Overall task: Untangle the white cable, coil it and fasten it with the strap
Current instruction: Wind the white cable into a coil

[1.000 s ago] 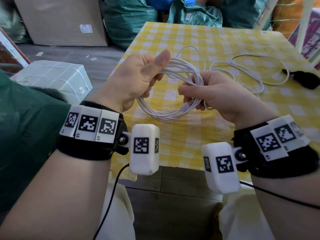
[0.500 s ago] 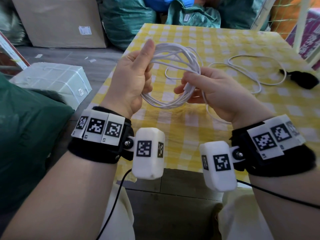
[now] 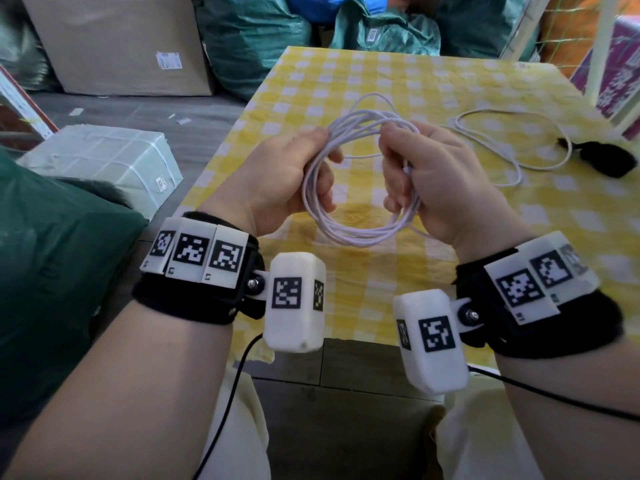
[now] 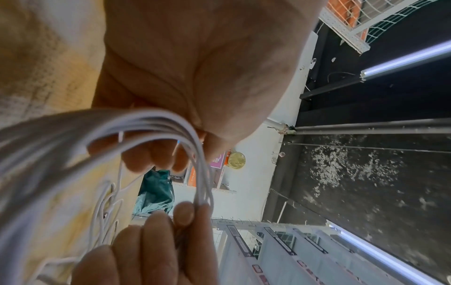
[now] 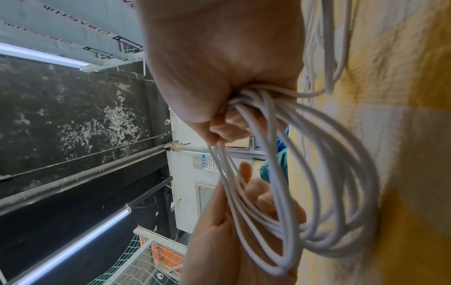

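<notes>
The white cable [image 3: 360, 233] is wound into a coil of several loops, held in the air above the yellow checked table [image 3: 398, 282]. My left hand [image 3: 294, 174] grips the coil's left side, with fingers curled through the loops [image 4: 156, 154]. My right hand [image 3: 422, 174] grips the right side in a fist [image 5: 219, 92]. A loose tail of cable [image 3: 512, 140] trails from my right hand across the table toward a black strap [image 3: 602, 157] at the right edge. The coil [image 5: 317, 192] hangs between both hands.
A cardboard box [image 3: 117, 43] and green bags [image 3: 256, 36] stand beyond the table's far edge. A wrapped white package [image 3: 104, 161] lies on the floor to the left. A purple box [image 3: 620, 81] stands at the far right.
Both hands have turned the coil and come closer to each other; my left hand's fingers, straight before, now curl round the loops. The loose tail on the table has shortened.
</notes>
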A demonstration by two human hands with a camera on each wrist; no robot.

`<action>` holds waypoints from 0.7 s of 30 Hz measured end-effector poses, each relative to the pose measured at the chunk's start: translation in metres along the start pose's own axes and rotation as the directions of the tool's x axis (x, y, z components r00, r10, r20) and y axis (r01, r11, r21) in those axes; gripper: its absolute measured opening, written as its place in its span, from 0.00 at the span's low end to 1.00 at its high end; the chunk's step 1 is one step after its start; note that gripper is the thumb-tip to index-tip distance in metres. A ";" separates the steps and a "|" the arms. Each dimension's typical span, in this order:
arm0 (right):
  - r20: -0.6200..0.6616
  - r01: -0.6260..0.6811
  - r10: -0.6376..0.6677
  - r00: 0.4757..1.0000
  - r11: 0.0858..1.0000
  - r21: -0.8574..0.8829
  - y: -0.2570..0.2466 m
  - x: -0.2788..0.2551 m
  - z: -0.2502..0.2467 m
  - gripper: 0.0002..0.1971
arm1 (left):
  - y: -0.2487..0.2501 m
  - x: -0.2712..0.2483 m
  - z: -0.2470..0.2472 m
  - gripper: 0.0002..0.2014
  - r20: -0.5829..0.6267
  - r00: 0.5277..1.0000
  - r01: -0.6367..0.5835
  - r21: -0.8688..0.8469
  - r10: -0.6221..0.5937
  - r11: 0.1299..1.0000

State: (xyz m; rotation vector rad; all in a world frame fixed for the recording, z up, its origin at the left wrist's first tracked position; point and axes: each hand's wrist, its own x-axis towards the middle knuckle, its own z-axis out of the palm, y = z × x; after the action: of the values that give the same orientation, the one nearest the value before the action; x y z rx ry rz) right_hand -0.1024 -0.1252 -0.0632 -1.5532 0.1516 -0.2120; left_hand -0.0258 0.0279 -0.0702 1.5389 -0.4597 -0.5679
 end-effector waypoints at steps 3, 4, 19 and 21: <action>0.008 -0.008 0.009 1.000 0.996 -0.091 0.002 0.002 0.002 0.14 | 0.001 -0.003 0.002 0.11 0.049 0.996 -0.079 0.125 0.074 0.989; 0.010 -0.006 0.007 1.000 0.993 -0.116 0.002 0.003 0.003 0.14 | 0.000 -0.004 0.003 0.13 0.075 0.991 -0.121 0.170 0.109 0.978; 0.127 0.008 0.011 0.992 0.989 -0.145 0.006 0.001 -0.006 0.07 | 0.011 0.002 -0.002 0.18 -0.040 0.998 0.030 -0.275 -0.042 0.961; 0.166 -0.041 0.046 0.985 0.999 -0.032 0.005 0.000 -0.003 0.07 | 0.010 0.002 -0.005 0.19 -0.015 0.997 0.069 -0.311 -0.078 0.948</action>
State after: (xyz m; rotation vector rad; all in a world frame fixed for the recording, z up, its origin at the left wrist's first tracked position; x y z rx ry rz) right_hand -0.1029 -0.1282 -0.0687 -1.5872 0.0569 -0.0446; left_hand -0.0208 0.0302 -0.0598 1.2633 -0.2771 -0.6444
